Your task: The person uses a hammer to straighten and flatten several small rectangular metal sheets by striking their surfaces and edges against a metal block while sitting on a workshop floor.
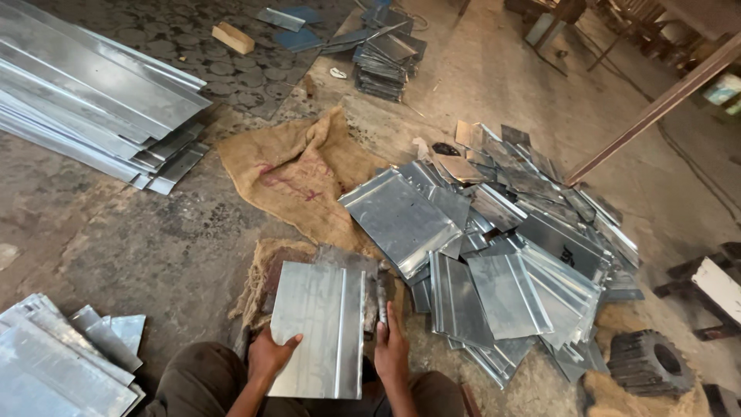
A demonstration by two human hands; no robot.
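Observation:
Both my hands hold a rectangular galvanized metal sheet with a raised fold along its right side. My left hand grips its lower left edge. My right hand clasps the right edge by the fold. The sheet lies over a dark block on a burlap pad between my knees. A heap of similar folded metal sheets spreads on the floor just right of it.
Long metal strips lie stacked at the upper left, and flat sheets at the lower left. A burlap sack lies ahead. Another sheet stack and a wood block sit farther off. A black toothed wheel rests at lower right.

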